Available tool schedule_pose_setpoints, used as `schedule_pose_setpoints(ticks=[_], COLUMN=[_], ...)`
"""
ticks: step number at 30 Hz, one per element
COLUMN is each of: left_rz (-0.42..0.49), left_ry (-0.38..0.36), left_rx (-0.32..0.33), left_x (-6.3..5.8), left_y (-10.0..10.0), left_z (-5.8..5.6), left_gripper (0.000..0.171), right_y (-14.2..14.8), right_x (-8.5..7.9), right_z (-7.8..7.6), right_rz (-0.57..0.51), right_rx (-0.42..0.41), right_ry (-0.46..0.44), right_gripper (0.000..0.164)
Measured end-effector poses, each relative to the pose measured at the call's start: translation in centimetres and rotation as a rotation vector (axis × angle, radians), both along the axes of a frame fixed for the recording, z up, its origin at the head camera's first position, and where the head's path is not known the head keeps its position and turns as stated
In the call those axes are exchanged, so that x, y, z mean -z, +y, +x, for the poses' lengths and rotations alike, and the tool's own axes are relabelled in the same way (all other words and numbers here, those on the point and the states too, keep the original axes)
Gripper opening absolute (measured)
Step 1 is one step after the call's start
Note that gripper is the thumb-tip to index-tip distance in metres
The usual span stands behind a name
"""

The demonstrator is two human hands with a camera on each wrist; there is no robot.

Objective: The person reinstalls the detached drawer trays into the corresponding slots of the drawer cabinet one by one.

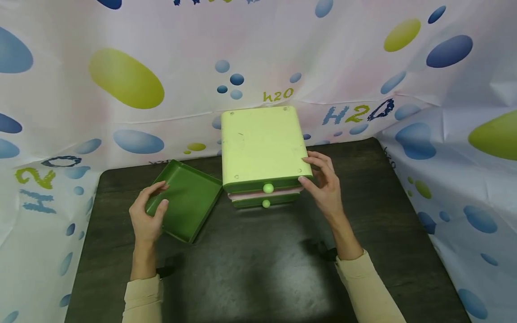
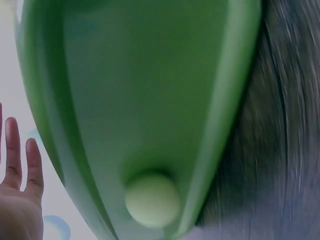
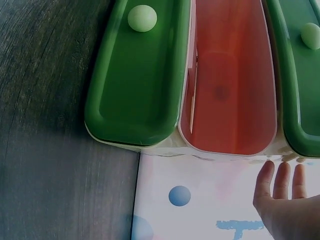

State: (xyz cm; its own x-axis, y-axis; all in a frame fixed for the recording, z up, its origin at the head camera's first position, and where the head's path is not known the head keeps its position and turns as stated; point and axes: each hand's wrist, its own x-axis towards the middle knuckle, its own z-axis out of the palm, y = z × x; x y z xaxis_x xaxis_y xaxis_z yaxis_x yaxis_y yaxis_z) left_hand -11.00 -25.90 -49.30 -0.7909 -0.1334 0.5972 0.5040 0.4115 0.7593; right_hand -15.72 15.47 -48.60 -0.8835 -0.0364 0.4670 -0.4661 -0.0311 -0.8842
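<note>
A small drawer cabinet [image 1: 264, 146] with a pale yellow-green top stands at the back of the table. Its upper and lower green drawers [image 3: 145, 85] have round knobs. Between them the middle slot [image 3: 230, 100] is open, showing a reddish inside. To its left lies a loose green drawer [image 1: 190, 202], hollow side up. My left hand [image 1: 148, 217] hovers by that drawer's left edge, fingers relaxed; contact cannot be told. The drawer front with its knob [image 2: 152, 200] fills the left wrist view. At the cabinet's front right corner, my right hand [image 1: 326, 188] rests its fingertips on the side.
The dark wooden table [image 1: 250, 264] extends in front of the cabinet. A white sheet [image 1: 186, 45] printed with blue and green spots hangs behind the table and along both sides.
</note>
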Motion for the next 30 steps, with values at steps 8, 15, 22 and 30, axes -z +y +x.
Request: schedule_pose_setpoints(ticks=[8, 15, 22, 30], left_rz=[-0.011, 0.003, -0.077, -0.089], left_ry=[0.000, 0.005, -0.009, -0.116], left_rx=[-0.007, -0.010, -0.071, -0.099], left_x=[0.1, 0.0, 0.0, 0.0], left_y=[-1.1, -1.5, -2.4, -3.3], left_z=[-0.1, -0.4, -0.8, -0.9], left_gripper=[0.041, 0.047, 0.031, 0.030], right_y=[-0.6, -0.3, 0.2, 0.3], right_x=[-2.2, -1.9, -0.3, -0.9], right_z=[0.9, 0.8, 0.2, 0.3], right_rz=[0.022, 0.024, 0.009, 0.039], right_rx=[0.009, 0.011, -0.003, -0.006], right_ry=[-0.012, -0.018, -0.007, -0.038], right_gripper=[0.041, 0.041, 0.041, 0.045])
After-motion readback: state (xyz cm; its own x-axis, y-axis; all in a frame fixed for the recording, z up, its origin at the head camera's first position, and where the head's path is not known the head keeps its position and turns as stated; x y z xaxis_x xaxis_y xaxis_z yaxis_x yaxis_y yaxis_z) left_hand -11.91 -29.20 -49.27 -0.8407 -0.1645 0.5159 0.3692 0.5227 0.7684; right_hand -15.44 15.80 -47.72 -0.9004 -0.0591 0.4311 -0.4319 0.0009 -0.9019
